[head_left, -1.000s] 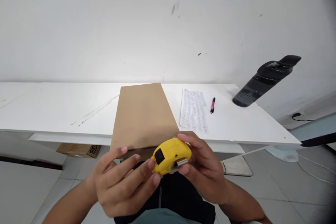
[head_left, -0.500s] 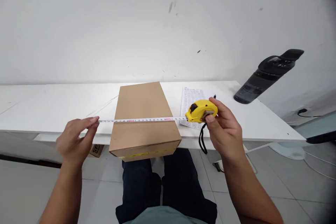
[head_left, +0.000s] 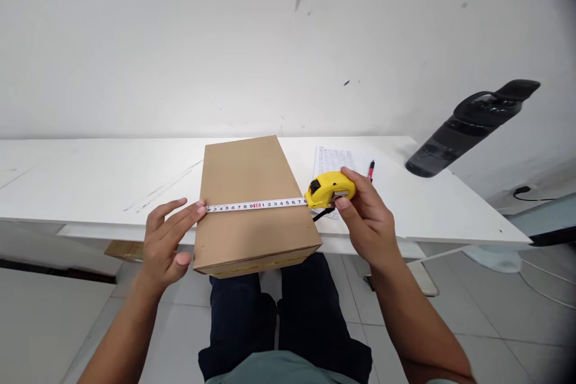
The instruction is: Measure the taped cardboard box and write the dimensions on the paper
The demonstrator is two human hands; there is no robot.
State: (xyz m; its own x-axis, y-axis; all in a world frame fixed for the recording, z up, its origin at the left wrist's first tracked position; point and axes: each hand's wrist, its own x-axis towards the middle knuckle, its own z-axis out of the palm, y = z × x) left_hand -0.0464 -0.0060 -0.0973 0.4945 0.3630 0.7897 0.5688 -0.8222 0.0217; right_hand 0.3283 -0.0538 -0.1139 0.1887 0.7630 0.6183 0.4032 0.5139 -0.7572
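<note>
A brown cardboard box lies on the white table, its near end jutting past the front edge. Across its top runs the white blade of a tape measure, with black numbers and a red 10. My right hand grips the yellow case at the box's right edge, thumb below and fingers behind. A black wrist strap hangs under the case. At the box's left edge, the fingertips of my left hand press on the blade's end. Those fingers are stretched out and the thumb stands apart; the end hook is hidden.
Behind the case lies a printed sheet, with a red and black pen to its right. A dark bottle stands at the table's right end by the wall. Below the table on the left is another cardboard box.
My left hand has moved right to the box's edge, going from a pinch to stretched fingers. The case has shifted left against the box, the exposed blade is shorter, and its numbers now face up.
</note>
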